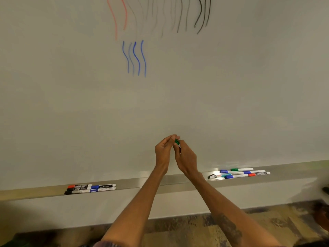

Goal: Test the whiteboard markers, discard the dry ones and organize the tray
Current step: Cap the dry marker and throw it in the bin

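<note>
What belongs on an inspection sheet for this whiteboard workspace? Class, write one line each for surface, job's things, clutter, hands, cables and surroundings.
Surface: whiteboard bears red, grey, black and blue wavy test strokes.
Job's things: green marker held up; tidy marker group at the left of the tray; loose marker pile at its right.
Clutter: nothing seen.
Hands: left hand and right hand both pinch the green marker.
Cables: nothing seen.
Surroundings: patterned floor below.

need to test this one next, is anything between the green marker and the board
Nothing visible does. The left hand and right hand hold the green marker before the whiteboard, bare just above them; the blue lines lie higher, leftward.
</note>
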Motion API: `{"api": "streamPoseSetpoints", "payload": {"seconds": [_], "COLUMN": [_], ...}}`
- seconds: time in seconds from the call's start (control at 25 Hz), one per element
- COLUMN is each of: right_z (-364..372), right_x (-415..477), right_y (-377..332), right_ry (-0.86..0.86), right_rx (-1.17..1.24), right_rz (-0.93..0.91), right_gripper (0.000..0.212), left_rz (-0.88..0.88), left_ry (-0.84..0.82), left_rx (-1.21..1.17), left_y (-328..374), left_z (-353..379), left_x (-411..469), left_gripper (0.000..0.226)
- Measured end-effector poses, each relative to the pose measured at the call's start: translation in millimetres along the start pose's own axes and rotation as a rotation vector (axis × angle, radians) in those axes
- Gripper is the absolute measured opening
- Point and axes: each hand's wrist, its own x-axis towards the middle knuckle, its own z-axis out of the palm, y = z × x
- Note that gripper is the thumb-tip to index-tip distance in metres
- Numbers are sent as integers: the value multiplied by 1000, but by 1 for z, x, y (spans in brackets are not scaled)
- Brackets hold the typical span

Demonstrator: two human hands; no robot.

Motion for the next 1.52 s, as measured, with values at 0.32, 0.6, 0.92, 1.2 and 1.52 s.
{"api": "streamPoseSetpoints", "payload": {"seconds": [0.32,0.6,0.92,1.2,1.52], "right_z": [3,10,-28,-55,-58], "right_x": [0,5,42,83,105], "right_y": [-36,-63,-133,-183,-205], "right_ry": [110,103,280,234,254], "right_rx": [-129,198,541,913,936], "right_rz": [-12,-68,-283,-173,-246], "right_gripper": [38,22,35,32,28], "left_rz": [49,229,596,898,1040], "left_ry": [-34,46,198,282,333], "left_rx": [-10,-91,84,243,422], "left_y": [30,79,165,221,262], "left_z": [-17,-27,-42,-59,-75], "left_x": [-1,7,32,72,118], "left_gripper": [22,24,20,25,38]}}
